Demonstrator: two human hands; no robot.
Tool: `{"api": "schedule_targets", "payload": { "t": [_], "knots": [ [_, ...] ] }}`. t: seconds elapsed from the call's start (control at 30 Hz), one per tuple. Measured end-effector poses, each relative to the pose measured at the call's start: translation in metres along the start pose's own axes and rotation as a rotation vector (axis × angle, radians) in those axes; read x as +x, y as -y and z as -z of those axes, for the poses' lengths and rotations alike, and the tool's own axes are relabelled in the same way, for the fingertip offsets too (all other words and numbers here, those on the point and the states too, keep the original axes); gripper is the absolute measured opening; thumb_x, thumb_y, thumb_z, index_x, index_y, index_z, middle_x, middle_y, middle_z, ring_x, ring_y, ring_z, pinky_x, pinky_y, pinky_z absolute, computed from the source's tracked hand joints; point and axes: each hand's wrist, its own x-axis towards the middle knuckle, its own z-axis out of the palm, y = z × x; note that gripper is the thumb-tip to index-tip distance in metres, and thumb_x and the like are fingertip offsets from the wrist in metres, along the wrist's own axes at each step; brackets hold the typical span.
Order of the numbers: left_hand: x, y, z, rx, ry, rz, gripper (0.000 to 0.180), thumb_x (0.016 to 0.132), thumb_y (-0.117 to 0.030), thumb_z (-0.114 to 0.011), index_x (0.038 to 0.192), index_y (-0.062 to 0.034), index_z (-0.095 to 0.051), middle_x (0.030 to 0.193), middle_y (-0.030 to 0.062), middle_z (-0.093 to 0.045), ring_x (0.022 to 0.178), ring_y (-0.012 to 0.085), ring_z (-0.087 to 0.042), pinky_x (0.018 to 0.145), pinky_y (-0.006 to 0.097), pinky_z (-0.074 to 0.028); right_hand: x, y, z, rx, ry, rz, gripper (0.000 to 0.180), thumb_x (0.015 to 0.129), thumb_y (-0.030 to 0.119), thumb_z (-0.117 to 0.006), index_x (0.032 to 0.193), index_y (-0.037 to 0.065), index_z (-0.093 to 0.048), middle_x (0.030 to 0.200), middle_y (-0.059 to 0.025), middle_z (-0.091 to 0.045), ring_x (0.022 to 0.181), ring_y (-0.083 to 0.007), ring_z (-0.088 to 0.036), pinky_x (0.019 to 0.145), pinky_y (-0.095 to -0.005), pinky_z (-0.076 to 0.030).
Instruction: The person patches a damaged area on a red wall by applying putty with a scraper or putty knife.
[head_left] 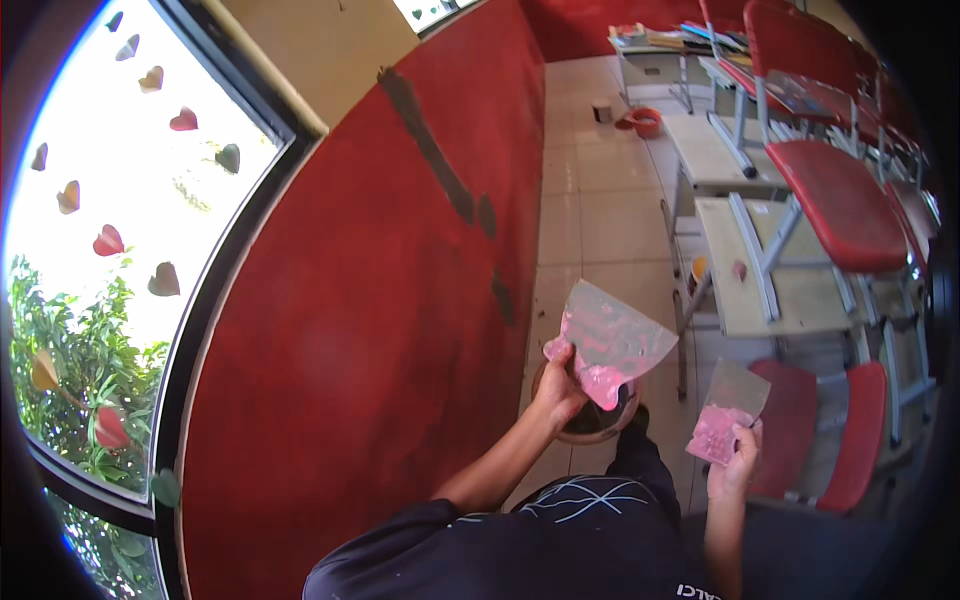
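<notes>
wide scraper (615, 338) in left hand (556, 385) grip, above bowl (590, 425)

Single head-worn fisheye view, steeply downward and close, facing red wall (380, 300) and tiled floor (590, 210).

Standing beside a red wall (380, 330) and pale tiled floor (590, 200); daylight pouring through a window (120, 250) dotted with paper hearts (183, 121); red chairs (840, 200) sitting upturned on desks (760, 290).
</notes>
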Motion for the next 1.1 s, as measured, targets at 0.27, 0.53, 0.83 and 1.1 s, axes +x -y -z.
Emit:
{"api": "schedule_targets", "payload": {
  "t": [0.27,0.53,0.83,1.1],
  "knots": [
    [0.094,-0.062,-0.073,-0.021,-0.032,-0.164,0.042,0.093,-0.031,-0.040,0.127,-0.0073,-0.041,0.131,0.0105,-0.043,0.123,0.0285,-0.038,0.107,0.045,-0.022,0.180,0.015,-0.120,0.017,0.186,-0.152,0.031,0.076,0.003,-0.046,0.106,0.004,-0.051,0.100,-0.0052,-0.055,0.096,-0.0180,-0.054,0.087,-0.0314,-0.042],
    [0.209,-0.134,-0.136,-0.120,-0.013,-0.191,0.042,0.092,-0.031,-0.043,0.125,-0.0062,-0.043,0.130,0.0115,-0.044,0.120,0.0289,-0.041,0.106,0.046,-0.025,0.320,0.017,-0.200,0.008,0.238,-0.036,0.030,0.075,0.000,-0.046,0.105,0.004,-0.053,0.097,-0.0053,-0.057,0.092,-0.0178,-0.056,0.085,-0.0302,-0.044],
    [0.402,-0.218,-0.206,-0.128,0.102,-0.083,0.039,0.094,-0.031,-0.037,0.125,-0.0071,-0.043,0.128,0.0107,-0.046,0.119,0.0282,-0.043,0.103,0.047,-0.030,0.471,-0.051,-0.250,-0.029,-0.014,-0.064,0.037,0.073,0.003,-0.046,0.109,0.002,-0.049,0.100,-0.0094,-0.056,0.093,-0.0231,-0.057,0.083,-0.0350,-0.047],
    [0.535,-0.284,-0.249,-0.057,0.062,0.014,0.040,0.095,-0.030,-0.033,0.126,-0.0052,-0.041,0.129,0.0117,-0.045,0.119,0.0303,-0.043,0.103,0.050,-0.030,0.550,-0.093,-0.291,-0.038,-0.124,0.065,0.032,0.070,0.006,-0.046,0.102,0.004,-0.050,0.095,-0.0078,-0.056,0.090,-0.0226,-0.057,0.082,-0.0353,-0.046]
  ]
}}
